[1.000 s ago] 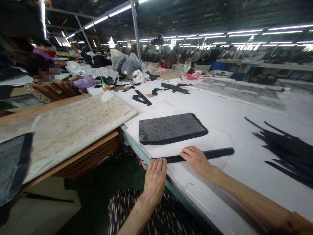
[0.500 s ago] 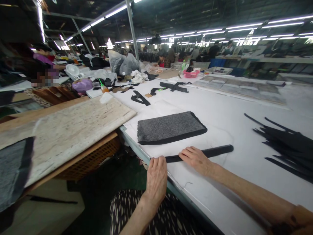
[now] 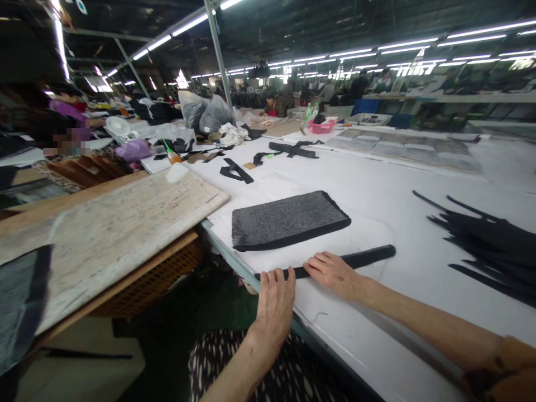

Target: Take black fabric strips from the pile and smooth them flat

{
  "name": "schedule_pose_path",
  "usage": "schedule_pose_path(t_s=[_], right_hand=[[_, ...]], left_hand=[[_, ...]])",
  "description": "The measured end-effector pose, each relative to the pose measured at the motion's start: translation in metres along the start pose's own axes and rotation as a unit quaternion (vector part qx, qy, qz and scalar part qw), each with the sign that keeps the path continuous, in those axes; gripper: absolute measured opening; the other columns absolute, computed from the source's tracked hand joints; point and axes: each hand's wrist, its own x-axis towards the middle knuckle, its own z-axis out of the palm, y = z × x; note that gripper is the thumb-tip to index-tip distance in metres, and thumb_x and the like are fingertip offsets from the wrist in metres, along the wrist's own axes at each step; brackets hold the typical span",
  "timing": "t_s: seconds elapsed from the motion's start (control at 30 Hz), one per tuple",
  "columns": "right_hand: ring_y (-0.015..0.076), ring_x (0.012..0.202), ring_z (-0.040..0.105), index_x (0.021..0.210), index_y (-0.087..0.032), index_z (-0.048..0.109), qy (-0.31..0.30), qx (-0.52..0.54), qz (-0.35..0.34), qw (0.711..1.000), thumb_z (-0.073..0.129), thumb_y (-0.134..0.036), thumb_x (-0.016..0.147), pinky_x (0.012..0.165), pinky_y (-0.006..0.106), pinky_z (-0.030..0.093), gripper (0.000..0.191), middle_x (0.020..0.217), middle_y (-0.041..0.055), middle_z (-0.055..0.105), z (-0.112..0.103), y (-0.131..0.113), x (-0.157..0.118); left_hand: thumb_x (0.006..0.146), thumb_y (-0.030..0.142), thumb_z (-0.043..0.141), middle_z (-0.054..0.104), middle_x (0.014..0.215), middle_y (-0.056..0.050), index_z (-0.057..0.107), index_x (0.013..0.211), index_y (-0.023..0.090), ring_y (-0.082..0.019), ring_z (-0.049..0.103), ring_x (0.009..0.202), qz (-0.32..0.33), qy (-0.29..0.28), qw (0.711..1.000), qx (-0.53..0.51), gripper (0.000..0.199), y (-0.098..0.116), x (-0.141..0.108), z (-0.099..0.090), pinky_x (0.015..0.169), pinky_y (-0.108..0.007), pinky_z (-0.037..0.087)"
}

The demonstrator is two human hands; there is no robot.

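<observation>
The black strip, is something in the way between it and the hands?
No, nothing that I can see. The left hand touches the black strip near its left end, and the right hand lies on it farther along. The grey cloth is beyond the strip, not in between.

The left hand [image 3: 274,304] and right hand [image 3: 334,276] are touching a black strip [image 3: 371,257] by the near edge of the desk [image 3: 372,195]. A gray cloth [image 3: 288,220] is lying just past it.
</observation>
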Motion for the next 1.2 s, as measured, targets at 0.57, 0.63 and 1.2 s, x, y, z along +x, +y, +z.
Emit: schedule_pose_path(t_s=[0.57, 0.63, 1.2], right_hand=[[0.0172, 0.073, 0.046, 0.092, -0.011, 0.06, 0.008, -0.012, 0.016, 1.0, 0.045, -0.003, 0.086, 0.064, 0.031, 0.034, 0.018, 0.079, 0.0039, 0.053, 0.001, -0.003, -0.003], [0.017, 0.073, 0.046, 0.094, -0.011, 0.06, 0.009, -0.01, 0.014, 1.0, 0.043, -0.002, 0.086, 0.065, 0.03, 0.035, 0.02, 0.08, 0.0042, 0.054, 0.0, -0.002, -0.003], [0.0163, 0.068, 0.056, 0.085, -0.02, 0.054, 0.283, -0.005, 0.006, 0.959, 0.025, 0.004, 0.081, 0.068, 0.03, 0.04, 0.038, 0.075, 0.0008, 0.063, 0.036, -0.034, 0.018]], left_hand=[[0.077, 0.001, 0.044, 0.061, 0.096, -0.015, 0.058, 0.114, 0.006, -0.025, 0.057, 0.088, 0.0, 0.037, 0.998, -0.052, 0.04, -0.009, -0.016, 0.014, 0.082, -0.04, 0.047], [0.073, -0.003, 0.043, 0.06, 0.106, -0.017, 0.061, 0.106, 0.004, -0.026, 0.055, 0.097, -0.023, 0.063, 0.996, -0.061, 0.037, -0.02, -0.027, 0.021, 0.09, -0.042, 0.045], [0.08, 0.003, 0.043, 0.06, 0.063, -0.001, 0.055, 0.065, 0.017, -0.014, 0.058, 0.061, -0.052, 0.564, 0.821, -0.068, 0.024, -0.001, -0.003, 0.084, 0.064, -0.027, 0.046]])
